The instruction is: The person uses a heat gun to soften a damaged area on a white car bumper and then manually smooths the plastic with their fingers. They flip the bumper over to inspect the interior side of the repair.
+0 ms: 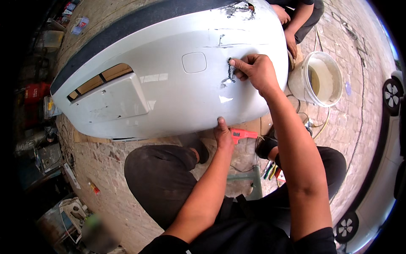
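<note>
- Your right grip (pixel 258 70) has its thumb and fingers drawn together at the dark crack (pixel 230 76) in the white bumper (pixel 169 46); I cannot tell whether anything small is pinched there.
- Your left grip (pixel 223 134) sets its thumb on the bumper's near edge; its fingers are hidden, so I cannot tell what they clasp.
- The bumper lies beneath your right grip and runs well off to its left.
- To do this well, use light fingertip pressure: the crack's edge looks ragged and could catch skin or chip. Brace the near edge with your left grip so the panel does not rock.
- Count one bumper and two rough dark patches: the crack, and a broken corner (pixel 241 10) beyond your right grip.
- Count one red tool (pixel 244 134) just right of your left grip, one bucket (pixel 297 80) right of your right grip, and one green tray (pixel 256 186) nearer you than either.
- Several hand tools (pixel 271 172) lie beside the tray, too small to count surely.
- One co-worker (pixel 301 19) sits beyond your right grip, two hands showing.
</note>
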Motion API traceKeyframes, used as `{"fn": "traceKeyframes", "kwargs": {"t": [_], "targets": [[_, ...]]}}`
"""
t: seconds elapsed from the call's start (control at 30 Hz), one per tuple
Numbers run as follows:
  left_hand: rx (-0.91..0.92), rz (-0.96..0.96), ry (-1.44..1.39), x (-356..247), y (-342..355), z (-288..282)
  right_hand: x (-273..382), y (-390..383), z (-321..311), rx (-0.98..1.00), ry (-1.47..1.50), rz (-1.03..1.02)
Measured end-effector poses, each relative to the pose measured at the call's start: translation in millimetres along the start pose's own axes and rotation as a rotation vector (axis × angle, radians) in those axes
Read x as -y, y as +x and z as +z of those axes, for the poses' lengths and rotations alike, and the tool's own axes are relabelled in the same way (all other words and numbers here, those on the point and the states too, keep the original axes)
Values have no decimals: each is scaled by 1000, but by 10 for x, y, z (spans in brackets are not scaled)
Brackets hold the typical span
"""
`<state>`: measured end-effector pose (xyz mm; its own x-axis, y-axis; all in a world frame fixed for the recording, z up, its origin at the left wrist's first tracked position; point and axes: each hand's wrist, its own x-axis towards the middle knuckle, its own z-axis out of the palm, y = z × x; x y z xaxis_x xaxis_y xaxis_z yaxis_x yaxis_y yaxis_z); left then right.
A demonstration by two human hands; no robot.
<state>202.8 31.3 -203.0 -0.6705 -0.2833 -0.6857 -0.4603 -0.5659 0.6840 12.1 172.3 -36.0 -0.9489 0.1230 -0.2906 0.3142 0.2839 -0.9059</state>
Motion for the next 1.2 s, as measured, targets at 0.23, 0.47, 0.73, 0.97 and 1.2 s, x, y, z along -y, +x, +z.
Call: {"fn": "traceKeyframes", "kwargs": {"t": [0.23,0.47,0.73,0.97,1.2], "targets": [[4,22,-13,17,18,-6,-16,-78,25,-71,-225,-50],[-19,3,51,8,53,-25,107,-52,18,-121,-455,-119],[-28,4,77,-41,3,32,5,-40,63,-305,-745,-412],[-67,30,88,-130,-26,96,47,67,81,-297,-878,-541],[-64,59,80,-31,69,54,283,124,29,-188,-1052,-607]]}}
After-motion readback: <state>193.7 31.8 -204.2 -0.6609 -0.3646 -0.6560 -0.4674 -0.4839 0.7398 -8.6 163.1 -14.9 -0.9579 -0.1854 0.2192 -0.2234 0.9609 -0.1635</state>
